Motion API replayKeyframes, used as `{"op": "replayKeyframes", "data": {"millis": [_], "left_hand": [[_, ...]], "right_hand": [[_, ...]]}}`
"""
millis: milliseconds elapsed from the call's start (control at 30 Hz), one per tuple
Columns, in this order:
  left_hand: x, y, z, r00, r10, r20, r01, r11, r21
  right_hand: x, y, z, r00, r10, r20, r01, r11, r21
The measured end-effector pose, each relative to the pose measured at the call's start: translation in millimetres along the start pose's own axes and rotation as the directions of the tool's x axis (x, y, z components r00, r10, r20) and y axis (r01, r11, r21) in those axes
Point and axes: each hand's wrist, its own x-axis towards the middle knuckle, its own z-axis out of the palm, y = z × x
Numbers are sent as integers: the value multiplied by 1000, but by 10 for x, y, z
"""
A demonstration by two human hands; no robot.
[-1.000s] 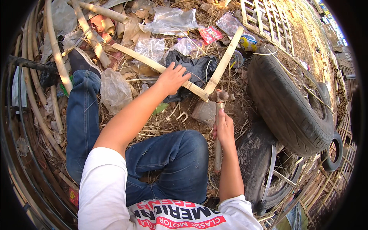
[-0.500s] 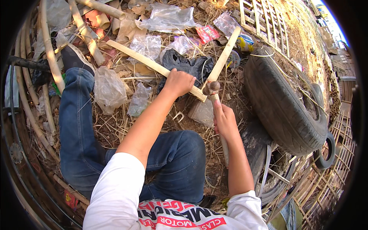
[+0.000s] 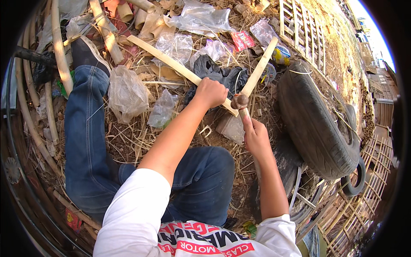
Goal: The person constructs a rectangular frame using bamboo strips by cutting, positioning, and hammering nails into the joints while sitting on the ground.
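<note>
My left hand (image 3: pixel 211 92) is closed around a pale bamboo strip (image 3: pixel 167 61) near its lower right end. A second bamboo strip (image 3: pixel 261 65) slants up to the right, its lower end close to the first one, so the two make a V. In my right hand (image 3: pixel 257 136) is a hammer (image 3: pixel 240 102), its rounded brown head up against the lower end of the second strip. My thumb lies along the hammer's handle, and my forearm partly hides the rest. Whether the strips are fastened together I cannot tell. Just below them a grey block (image 3: pixel 231 127) rests on the ground.
A worn tyre (image 3: pixel 319 124) leans close on my right, with bamboo lattice (image 3: pixel 302 34) beyond it. Clear plastic bags (image 3: pixel 127 94) and a torn black bag (image 3: pixel 218 73) litter the straw. Bamboo poles (image 3: pixel 61 47) lie on the left by my outstretched leg (image 3: pixel 87 141).
The whole view has shifted slightly, so the scene sits a little farther right. Both hands, the strips and the hammer keep nearly the same arrangement.
</note>
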Motion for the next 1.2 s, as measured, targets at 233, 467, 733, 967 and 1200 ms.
{"op": "replayKeyframes", "data": {"millis": [233, 467, 733, 967, 1200], "left_hand": [[-21, -38, 8, 999, -22, -23, 22, 1000, -6], [-5, -2, -31, 999, -41, 31, 41, 999, -26], [16, 29, -33, 997, -41, 59, 43, 998, -44], [12, -27, 2, 999, -33, 7, 33, 999, -40], [12, -20, 1, 1000, -24, 12, 24, 999, -35]], "right_hand": [[-10, -124, -35, 995, 98, -4, -98, 995, -18], [-50, -30, -118, 1000, -12, -9, 11, 999, -32], [65, 91, -1, 999, 22, -47, -31, 981, -192], [20, 132, 49, 998, -55, -7, 54, 993, -105], [85, -4, -78, 995, -62, -78, 64, 998, 19]]}}
